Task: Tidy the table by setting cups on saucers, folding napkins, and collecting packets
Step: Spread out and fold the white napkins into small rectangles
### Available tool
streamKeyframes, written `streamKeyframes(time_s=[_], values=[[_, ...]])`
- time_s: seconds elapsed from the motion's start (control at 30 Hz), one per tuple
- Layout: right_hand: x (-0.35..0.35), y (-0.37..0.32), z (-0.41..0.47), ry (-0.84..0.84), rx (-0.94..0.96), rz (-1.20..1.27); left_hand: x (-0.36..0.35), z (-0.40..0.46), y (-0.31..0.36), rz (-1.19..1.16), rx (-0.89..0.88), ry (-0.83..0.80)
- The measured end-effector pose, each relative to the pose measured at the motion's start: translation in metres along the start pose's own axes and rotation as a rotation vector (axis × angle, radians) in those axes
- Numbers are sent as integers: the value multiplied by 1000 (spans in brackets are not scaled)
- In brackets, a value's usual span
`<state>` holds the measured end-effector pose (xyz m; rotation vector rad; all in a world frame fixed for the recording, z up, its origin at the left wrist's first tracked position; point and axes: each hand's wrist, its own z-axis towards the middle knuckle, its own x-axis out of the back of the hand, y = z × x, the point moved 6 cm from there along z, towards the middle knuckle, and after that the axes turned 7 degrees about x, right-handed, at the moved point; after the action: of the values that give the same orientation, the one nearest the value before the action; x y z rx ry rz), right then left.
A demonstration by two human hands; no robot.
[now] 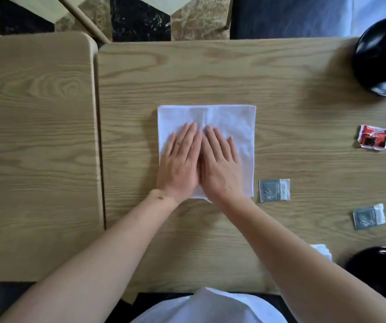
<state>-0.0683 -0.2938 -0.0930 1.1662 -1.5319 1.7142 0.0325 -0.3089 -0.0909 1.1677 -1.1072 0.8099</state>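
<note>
Nearest me, my left hand (pixel 179 164) and right hand (pixel 220 165) lie flat, fingers spread, side by side on the white napkin (pixel 229 117) spread at the middle of the wooden counter (pixel 280 78). To the right I see two grey packets (pixel 274 190) (pixel 368 216) and, farther out, a red one (pixel 373 137). A second counter (pixel 36 136) butts against the left edge. Beyond lies marble-patterned floor (pixel 140 17).

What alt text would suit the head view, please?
Two hands, left and right, press flat on a white napkin on a wooden table. To the right lie a red packet, two grey packets and black crockery.
</note>
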Motion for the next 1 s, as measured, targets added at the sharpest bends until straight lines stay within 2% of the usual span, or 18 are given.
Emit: streamKeyframes(time_s=[0.13,0.23,0.37,0.47,0.53,0.63,0.67,0.77,0.8,0.9,1.0], values=[[-9,5,-3,46,35,3,-13,-3,-3,94,-15,-16],[-3,16,-10,27,68,-67,-13,-6,-18,112,-85,-102],[15,50,-23,-49,37,-183,-7,-8,-36,162,-101,-150],[25,48,-20,-146,28,-175,-1,-4,-31,200,-75,-252],[39,43,-19,-116,-55,-85,15,-4,-31,108,115,-265],[68,51,-43,120,-404,208,50,-32,-44,-161,591,-30],[71,56,-57,152,-536,266,55,-48,-50,-258,755,-2],[61,58,-89,-3,-812,352,45,-101,-60,-636,1250,-146],[56,57,-95,-41,-867,405,41,-113,-57,-794,1353,-173],[52,51,-97,-81,-931,570,35,-119,-44,-1204,1495,-181],[53,43,-93,-95,-946,728,36,-110,-38,-1378,1554,-223]])
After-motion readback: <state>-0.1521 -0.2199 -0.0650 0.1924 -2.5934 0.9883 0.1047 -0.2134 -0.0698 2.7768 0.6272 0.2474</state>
